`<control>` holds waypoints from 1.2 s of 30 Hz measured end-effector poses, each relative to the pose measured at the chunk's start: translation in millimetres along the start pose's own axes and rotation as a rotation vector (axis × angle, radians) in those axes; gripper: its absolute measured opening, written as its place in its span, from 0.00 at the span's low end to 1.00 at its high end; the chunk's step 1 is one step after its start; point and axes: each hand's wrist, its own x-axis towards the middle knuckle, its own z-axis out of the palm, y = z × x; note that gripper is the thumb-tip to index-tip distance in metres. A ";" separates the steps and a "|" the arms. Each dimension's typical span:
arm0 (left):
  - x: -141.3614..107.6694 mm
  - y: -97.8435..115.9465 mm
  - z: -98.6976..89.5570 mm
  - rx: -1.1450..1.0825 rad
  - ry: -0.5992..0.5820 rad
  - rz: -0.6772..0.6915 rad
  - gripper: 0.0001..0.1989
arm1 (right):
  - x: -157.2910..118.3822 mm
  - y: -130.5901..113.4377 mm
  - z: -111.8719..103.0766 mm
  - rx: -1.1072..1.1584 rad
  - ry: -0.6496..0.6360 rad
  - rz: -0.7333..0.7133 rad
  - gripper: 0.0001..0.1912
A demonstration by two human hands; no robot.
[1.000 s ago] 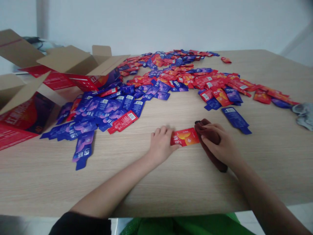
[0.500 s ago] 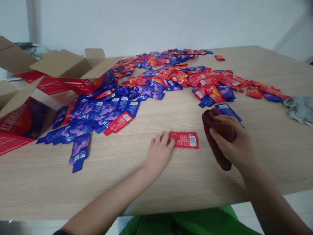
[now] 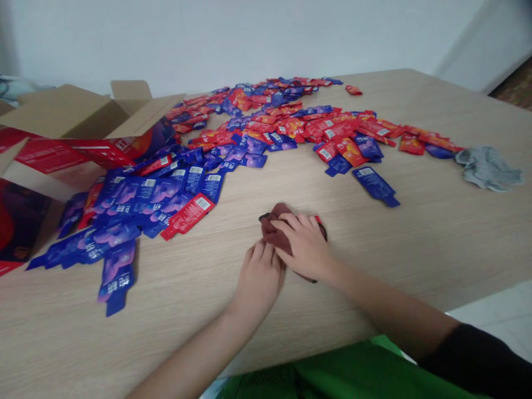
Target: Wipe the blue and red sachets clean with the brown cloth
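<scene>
A brown cloth (image 3: 279, 237) with dark edging lies bunched on the table under my right hand (image 3: 305, 246), whose fingers curl over it and press down. Beneath the cloth is a red sachet (image 3: 317, 219); only a sliver of it shows at the upper right. My left hand (image 3: 261, 271) sits close against the cloth's left side, its fingers closed at the sachet's left end, with the fingertips partly hidden. A single blue sachet (image 3: 375, 185) lies apart, beyond my right hand.
Blue sachets (image 3: 145, 191) lie overlapped at the left, with another red sachet (image 3: 188, 216) on their near edge. Mixed red and blue sachets (image 3: 332, 130) spread across the back. Open cardboard boxes (image 3: 70, 113) stand at the left. A grey glove-like cloth (image 3: 486, 168) rests at the right.
My right hand has moved left with the brown cloth and set it down over the red sachet. My left hand stays at the sachet's left end. The view has shifted slightly right.
</scene>
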 end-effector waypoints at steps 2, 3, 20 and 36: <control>-3.2 -1.2 -0.2 -0.017 0.038 0.005 0.18 | -4.8 11.1 6.3 -0.066 -0.019 0.027 0.21; -4.0 -2.4 -1.0 -0.034 0.042 0.012 0.19 | -8.4 19.0 6.7 -0.091 -0.010 0.047 0.22; -2.9 -27.9 -15.4 -0.272 -0.075 0.037 0.17 | 16.1 12.5 -9.5 -0.028 0.150 0.045 0.23; -3.9 -20.2 -13.1 -0.184 -0.101 0.049 0.21 | 10.5 65.8 -20.9 -0.177 0.186 0.296 0.19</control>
